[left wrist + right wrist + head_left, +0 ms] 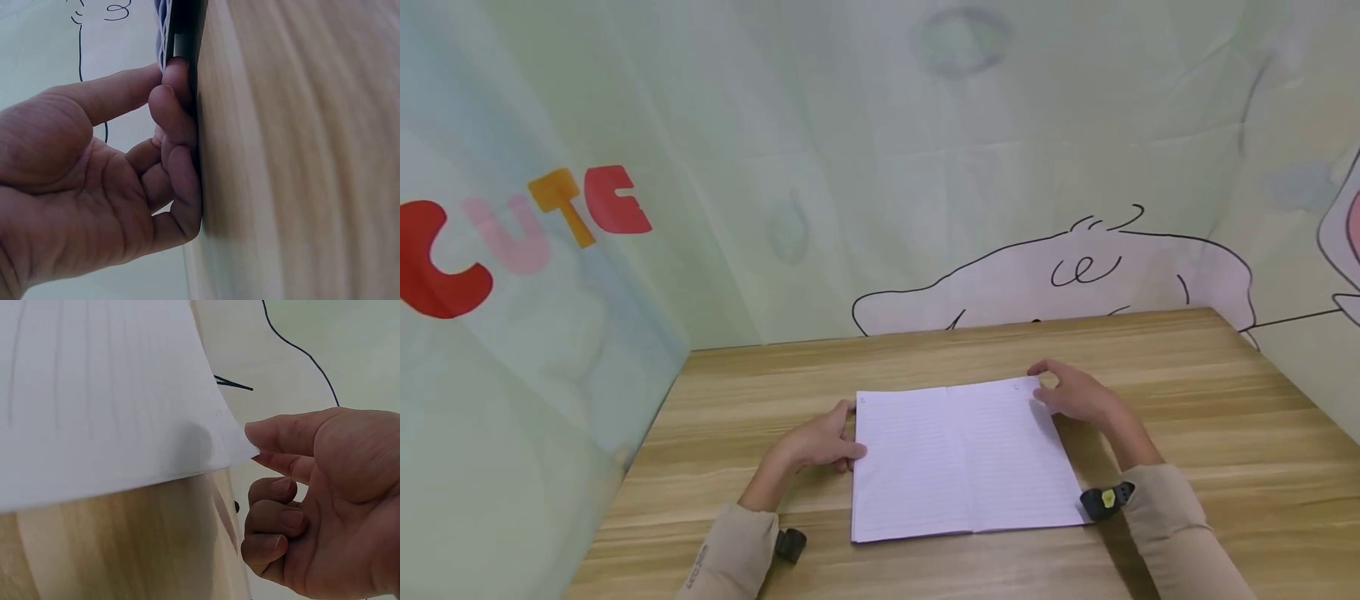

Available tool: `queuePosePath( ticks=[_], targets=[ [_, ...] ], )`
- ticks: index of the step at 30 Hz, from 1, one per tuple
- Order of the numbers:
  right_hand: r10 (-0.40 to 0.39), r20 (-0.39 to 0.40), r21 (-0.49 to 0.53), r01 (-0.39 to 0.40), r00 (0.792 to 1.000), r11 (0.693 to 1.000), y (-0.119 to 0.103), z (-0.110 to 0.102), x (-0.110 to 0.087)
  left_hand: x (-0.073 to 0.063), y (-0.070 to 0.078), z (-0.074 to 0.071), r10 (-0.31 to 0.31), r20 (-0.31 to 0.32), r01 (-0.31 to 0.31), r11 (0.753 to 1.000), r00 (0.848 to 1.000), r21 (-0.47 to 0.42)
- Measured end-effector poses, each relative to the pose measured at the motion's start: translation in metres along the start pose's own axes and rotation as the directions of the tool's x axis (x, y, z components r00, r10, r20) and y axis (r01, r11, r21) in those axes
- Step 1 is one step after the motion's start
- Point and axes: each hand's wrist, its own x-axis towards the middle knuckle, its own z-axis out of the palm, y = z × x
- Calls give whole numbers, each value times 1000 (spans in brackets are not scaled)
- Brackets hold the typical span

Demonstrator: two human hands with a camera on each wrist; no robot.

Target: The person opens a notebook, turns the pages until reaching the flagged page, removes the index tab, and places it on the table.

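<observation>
An open notebook (910,467) with lined white pages lies on the wooden table, its fold running down the middle. At its left edge, my left hand (822,439) pinches the notebook, thumb on top and fingers beneath. The left wrist view shows those fingers (178,169) bent against the tabletop under the dark cover. My right hand (1078,396) is at the upper right corner. In the right wrist view, its thumb and forefinger pinch the corner of the page (112,406), which stands off the table; the other fingers are curled in.
The wooden table (760,375) reaches back to a printed cloth backdrop (820,183) with cartoon drawings and coloured letters. Both wrists carry small black devices below the hands, and beige sleeves (1172,508) cover the forearms.
</observation>
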Motion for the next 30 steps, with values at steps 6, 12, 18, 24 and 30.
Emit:
queuePosePath(
  ticks=[6,12,18,24,30],
  targets=[
    [-15,-4,35,16,1000,999,-4,-5,-2,-1,0,1,-1,-5,1,1000,1000,10],
    [-23,13,50,22,1000,998,-8,-7,-5,-1,-1,1,2,-7,-2,1000,1000,9],
    [-29,-3,-7,29,1000,1000,-8,-5,-5,0,-2,1,7,-2,-7,1000,1000,5],
    [-43,-75,-108,35,996,994,-9,-1,-4,0,-2,1,2,7,-2,1000,1000,7],
    [9,-123,-205,-35,992,978,-16,1,-7,1,-1,1,2,6,-2,1000,1000,7]
  ],
)
